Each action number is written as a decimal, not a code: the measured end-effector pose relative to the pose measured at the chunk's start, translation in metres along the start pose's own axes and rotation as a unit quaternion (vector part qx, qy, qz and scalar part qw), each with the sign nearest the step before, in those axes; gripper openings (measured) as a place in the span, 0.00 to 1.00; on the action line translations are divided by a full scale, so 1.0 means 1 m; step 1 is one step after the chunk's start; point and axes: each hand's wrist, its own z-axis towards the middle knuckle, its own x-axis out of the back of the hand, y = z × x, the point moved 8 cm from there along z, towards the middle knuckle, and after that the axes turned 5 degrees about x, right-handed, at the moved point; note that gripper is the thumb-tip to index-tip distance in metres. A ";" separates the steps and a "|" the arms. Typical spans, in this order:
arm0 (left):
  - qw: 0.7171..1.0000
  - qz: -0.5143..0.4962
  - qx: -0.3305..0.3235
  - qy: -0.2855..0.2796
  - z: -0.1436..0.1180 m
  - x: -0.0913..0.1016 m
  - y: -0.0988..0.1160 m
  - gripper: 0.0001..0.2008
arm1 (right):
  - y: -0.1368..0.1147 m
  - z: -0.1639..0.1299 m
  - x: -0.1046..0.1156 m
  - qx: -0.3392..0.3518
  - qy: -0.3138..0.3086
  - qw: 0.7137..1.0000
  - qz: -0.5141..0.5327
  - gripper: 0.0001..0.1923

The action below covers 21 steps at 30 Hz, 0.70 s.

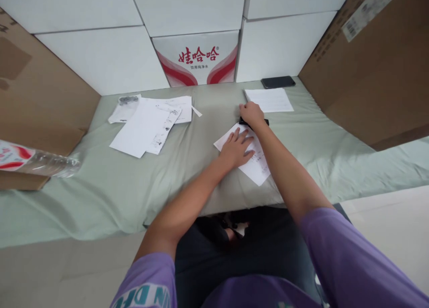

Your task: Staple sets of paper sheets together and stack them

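Printed sheet [255, 165] lies flat on the pale green cloth [140, 187], pinned under the left hand [236, 149], whose fingers are spread wide and pressed palm-down on its upper half. Right hand [251, 114] sits just beyond the left, curled over a small black object [264, 121] at the sheet's far edge; the fingers are closed around it, though most of it is hidden and what it is cannot be told. Both forearms reach out from purple sleeves.

Beyond the right hand, slightly to its right, lies another white page [270, 99], and past that a dark phone [278, 82] against the white boxes. Well to the left of the left hand a loose spread of papers [147, 122] overlaps on the cloth. Farther left still, a clear plastic bottle [36, 162] with a red and white label lies on its side near a brown cardboard flap. Straight ahead of both hands stands a white carton [198, 57] with red lettering
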 end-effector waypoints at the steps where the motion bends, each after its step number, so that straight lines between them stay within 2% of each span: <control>1: 1.000 -0.001 0.000 -0.001 0.000 0.000 0.000 0.29 | 0.000 0.000 0.000 -0.003 0.001 1.000 0.001 0.26; 12: 1.000 -0.002 0.005 0.000 -0.002 0.000 0.001 0.28 | 0.003 0.000 0.003 -0.033 -0.003 0.999 0.012 0.32; 21: 1.000 -0.005 0.009 -0.004 -0.003 0.002 0.002 0.29 | 0.002 -0.003 0.006 -0.038 -0.006 0.999 0.002 0.33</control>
